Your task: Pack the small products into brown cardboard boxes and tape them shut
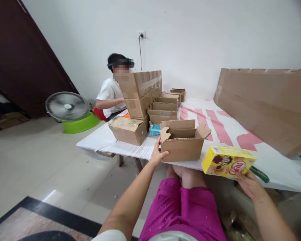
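An open cardboard box (182, 150) stands at the table's front edge, its flaps raised. My left hand (157, 154) grips the box's left side, the thumb lying across its front face. To the right, my right hand (251, 183) holds a yellow snack box (228, 161) with red and brown print, raised over the table edge. Beneath that hand a dark green object (260, 174) lies on the table, partly hidden. Just left of the open box is a blue packet (155, 129). What lies inside the open box is hidden from this angle.
A closed carton (127, 130) sits at the left, before a stack of taped cartons (142, 90). Several open boxes (163, 112) line up behind. A large cardboard sheet (263, 103) stands at right. Behind the stack sits another person (110, 93). A fan (69, 107) is on the floor.
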`<action>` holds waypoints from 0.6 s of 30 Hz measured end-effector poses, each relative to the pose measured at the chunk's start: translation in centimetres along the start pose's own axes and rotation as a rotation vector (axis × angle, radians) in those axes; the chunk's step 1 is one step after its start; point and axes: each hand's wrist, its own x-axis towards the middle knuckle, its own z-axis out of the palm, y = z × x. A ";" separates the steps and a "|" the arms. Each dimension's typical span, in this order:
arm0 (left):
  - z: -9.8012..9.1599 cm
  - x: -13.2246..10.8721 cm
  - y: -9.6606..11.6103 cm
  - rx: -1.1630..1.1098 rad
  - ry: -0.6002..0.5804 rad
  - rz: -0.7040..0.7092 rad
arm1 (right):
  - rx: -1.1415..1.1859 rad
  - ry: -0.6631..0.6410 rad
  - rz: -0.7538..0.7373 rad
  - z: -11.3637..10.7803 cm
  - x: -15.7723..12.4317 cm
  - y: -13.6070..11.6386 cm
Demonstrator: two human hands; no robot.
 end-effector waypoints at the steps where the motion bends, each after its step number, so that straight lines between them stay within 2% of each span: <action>1: -0.1 0.0 0.1 -0.004 -0.014 0.008 | -0.002 -0.033 0.012 0.5 0.0 0.0; 7: -0.4 -0.1 0.7 -0.056 -0.082 0.019 | 0.010 -0.155 0.035 4.2 0.7 0.7; 12: 1.8 0.5 1.2 -0.033 -0.252 -0.022 | -0.001 -0.146 -0.085 6.9 0.9 1.5; 15: 3.7 1.0 1.9 0.108 -0.180 -0.002 | -0.067 -0.049 -0.158 7.6 1.5 1.7; 18: 5.1 0.7 2.8 0.267 0.023 0.055 | -0.164 0.068 -0.180 7.3 2.3 2.2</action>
